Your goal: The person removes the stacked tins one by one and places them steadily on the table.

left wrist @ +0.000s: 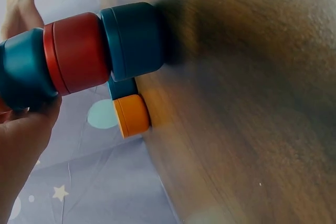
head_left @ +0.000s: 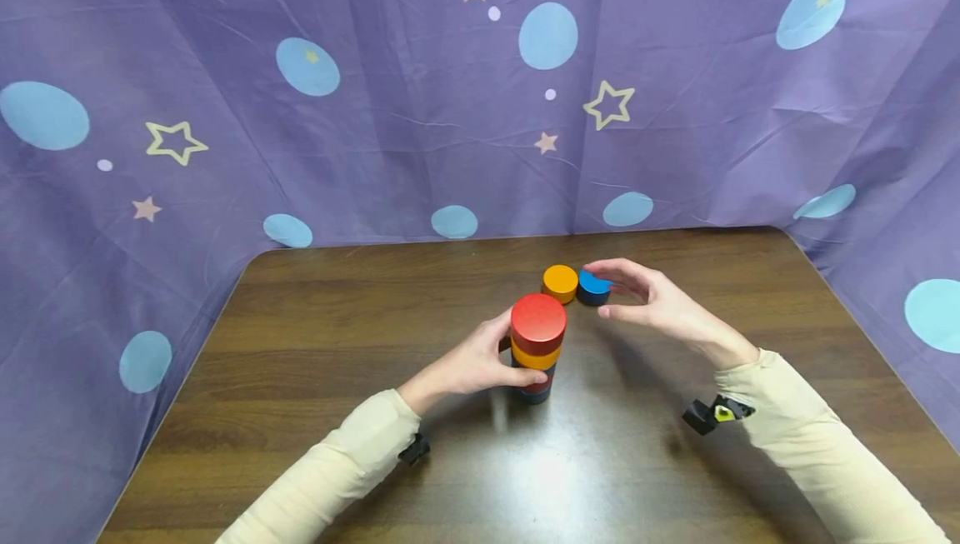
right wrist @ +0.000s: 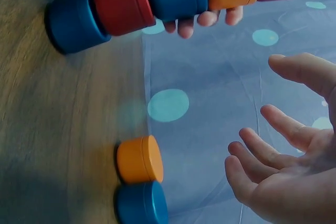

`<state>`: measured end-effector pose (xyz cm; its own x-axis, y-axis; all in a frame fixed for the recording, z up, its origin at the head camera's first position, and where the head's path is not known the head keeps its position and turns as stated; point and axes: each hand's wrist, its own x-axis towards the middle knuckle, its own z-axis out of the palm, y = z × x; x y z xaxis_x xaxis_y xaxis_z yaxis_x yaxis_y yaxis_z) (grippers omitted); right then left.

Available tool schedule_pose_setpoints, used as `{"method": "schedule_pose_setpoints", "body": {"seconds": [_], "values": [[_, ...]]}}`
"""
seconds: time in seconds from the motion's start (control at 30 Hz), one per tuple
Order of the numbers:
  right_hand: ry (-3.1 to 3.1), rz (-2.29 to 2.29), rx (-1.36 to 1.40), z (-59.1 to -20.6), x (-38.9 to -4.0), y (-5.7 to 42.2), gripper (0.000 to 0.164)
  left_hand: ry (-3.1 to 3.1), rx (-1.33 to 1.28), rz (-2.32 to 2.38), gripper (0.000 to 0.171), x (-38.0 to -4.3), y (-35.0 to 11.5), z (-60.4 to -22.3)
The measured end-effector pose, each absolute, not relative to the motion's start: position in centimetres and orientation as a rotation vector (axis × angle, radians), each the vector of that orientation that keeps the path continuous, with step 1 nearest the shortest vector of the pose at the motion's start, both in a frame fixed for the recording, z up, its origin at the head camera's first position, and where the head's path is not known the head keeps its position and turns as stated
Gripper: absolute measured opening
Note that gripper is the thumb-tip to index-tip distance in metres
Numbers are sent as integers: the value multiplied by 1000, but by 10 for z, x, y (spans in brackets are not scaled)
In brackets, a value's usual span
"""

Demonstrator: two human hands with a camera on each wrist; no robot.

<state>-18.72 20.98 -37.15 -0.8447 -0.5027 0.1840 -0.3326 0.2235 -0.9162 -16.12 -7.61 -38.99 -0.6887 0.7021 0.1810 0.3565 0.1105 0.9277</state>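
A stack of several round lidded tins (head_left: 537, 327) stands on the table, red on top, then orange, blue, red and blue at the bottom. My left hand (head_left: 472, 363) grips the stack, thumb in front and fingertips (right wrist: 185, 28) behind it. Farther back, a single orange tin (head_left: 560, 281) and a single blue tin (head_left: 593, 291) sit side by side. The right hand (head_left: 654, 304) hovers above and to the right of the blue tin, partly covering it in the head view. In the right wrist view its fingers (right wrist: 265, 153) are spread and loosely bent, holding nothing.
The wooden table (head_left: 360, 311) has its back edge against a purple curtain (head_left: 405, 111) with stars and blue dots. A small black wrist camera (head_left: 701, 416) hangs under the right sleeve, another (head_left: 414, 449) under the left.
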Motion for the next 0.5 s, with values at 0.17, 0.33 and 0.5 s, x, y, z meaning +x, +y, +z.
{"method": "schedule_pose_setpoints", "body": {"seconds": [0.17, 0.33, 0.5], "values": [[2295, -1689, -846, -365, -185, 202, 55, 2086, 1077, 1604, 66, -161, -77, -390], [2238, -1716, -879, -360, -184, 197, 54, 2083, 1076, 1607, 65, -162, -77, -390], [2207, -1742, -912, -356, -183, 193, 55, 2078, 1077, 1614, 66, -162, -77, -391]]}}
